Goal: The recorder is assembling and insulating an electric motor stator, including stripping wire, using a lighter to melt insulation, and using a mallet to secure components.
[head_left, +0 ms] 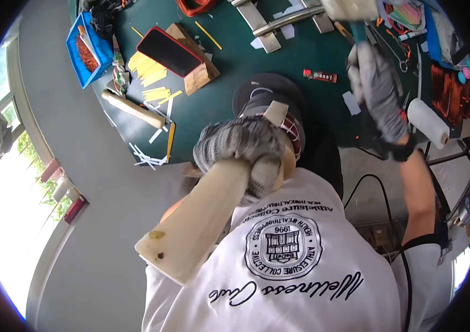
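Note:
My left hand [240, 152], in a grey striped knit glove, is wrapped round a long pale wooden piece [190, 227]. Its broad end points down and left toward my body, with two dark spots on it. Just beyond that hand, a flat pale wooden tip [276, 112] sticks up over a dark round stand [268, 91] at the table edge; whether the tip belongs to the held piece I cannot tell. Raised at the right, my gloved right hand [372, 83] closes on the teal handle of a mallet [350, 10], whose pale, blurred head is cut off by the top edge.
On the green table [224, 72] are a phone [169, 51] leaning on a wooden block [200, 80], yellow strips [149, 67], a blue tray [84, 52], a metal frame [284, 25], a red lighter [320, 76] and a white roll [428, 123]. A black cable [392, 216] hangs beside me.

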A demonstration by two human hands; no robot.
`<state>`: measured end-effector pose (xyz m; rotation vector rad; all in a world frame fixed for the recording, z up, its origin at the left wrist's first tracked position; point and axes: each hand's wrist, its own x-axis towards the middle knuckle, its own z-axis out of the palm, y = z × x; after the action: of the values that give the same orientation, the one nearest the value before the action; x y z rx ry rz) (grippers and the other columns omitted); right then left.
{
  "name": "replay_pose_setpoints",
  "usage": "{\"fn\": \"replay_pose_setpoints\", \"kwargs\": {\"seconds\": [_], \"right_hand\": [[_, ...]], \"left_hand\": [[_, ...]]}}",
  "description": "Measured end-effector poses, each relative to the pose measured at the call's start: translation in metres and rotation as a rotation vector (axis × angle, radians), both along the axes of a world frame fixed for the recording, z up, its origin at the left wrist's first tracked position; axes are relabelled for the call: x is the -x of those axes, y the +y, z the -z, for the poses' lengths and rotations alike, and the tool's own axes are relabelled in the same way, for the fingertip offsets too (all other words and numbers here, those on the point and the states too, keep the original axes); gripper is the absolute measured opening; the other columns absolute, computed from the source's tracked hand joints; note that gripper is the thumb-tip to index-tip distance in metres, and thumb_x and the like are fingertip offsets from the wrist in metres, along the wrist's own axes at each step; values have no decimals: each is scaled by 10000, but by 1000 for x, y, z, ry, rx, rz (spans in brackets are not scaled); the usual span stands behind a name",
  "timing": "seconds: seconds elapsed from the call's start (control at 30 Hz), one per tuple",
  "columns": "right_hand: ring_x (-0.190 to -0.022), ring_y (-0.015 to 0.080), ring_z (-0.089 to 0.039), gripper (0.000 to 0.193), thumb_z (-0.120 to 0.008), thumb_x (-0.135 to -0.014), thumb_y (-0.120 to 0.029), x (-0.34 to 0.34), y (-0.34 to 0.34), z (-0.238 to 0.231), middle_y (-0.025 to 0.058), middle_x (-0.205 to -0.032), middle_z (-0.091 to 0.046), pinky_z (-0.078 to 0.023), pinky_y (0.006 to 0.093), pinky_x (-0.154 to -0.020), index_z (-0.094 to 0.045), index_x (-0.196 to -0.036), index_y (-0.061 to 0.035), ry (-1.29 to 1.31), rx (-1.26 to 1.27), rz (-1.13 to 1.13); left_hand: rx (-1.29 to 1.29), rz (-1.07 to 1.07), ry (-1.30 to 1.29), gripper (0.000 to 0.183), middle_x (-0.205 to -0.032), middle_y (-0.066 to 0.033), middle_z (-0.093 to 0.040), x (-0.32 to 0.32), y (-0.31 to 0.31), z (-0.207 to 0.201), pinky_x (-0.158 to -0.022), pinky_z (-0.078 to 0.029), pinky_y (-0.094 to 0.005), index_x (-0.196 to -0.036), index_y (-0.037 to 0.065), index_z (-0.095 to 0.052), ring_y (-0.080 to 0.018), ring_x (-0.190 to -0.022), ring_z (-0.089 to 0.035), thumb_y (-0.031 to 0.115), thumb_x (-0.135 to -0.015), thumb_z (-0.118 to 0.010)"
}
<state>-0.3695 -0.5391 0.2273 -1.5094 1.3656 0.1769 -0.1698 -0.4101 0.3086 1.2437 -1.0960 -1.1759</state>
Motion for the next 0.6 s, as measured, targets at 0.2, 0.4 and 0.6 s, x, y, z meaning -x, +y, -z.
{"fn": "replay_pose_setpoints", "kwargs": {"seconds": [0.2,0.4,0.6], "right_hand": [[-1079,323,-538,291,-423,-952,-131,46,60,48,179,-1176,-539,-453,411,-907,-522,-1220,-72,-307,675,-916],[-937,339,-577,368,-502,-928,-337,58,95,59,185,-1065,-592,-471,434,-796,-565,-1129,-35,-106,703,-505],[-825,337,-611,336,-581,-890,-276,106,87,76,194,-925,-620,-487,388,-737,-579,-1050,20,-331,234,-29]], "left_hand": [[37,0,78,298,-624,-33,-545,-4,1,6,-602,-468,-361,-697,117,-456,-167,-559,-511,298,-860,-628],[50,16,171,256,-665,-32,-560,3,1,32,-643,-473,-379,-721,110,-472,-173,-603,-533,270,-841,-632],[80,28,268,216,-705,-32,-575,5,11,37,-685,-478,-397,-746,104,-489,-180,-646,-556,243,-822,-636]]}}
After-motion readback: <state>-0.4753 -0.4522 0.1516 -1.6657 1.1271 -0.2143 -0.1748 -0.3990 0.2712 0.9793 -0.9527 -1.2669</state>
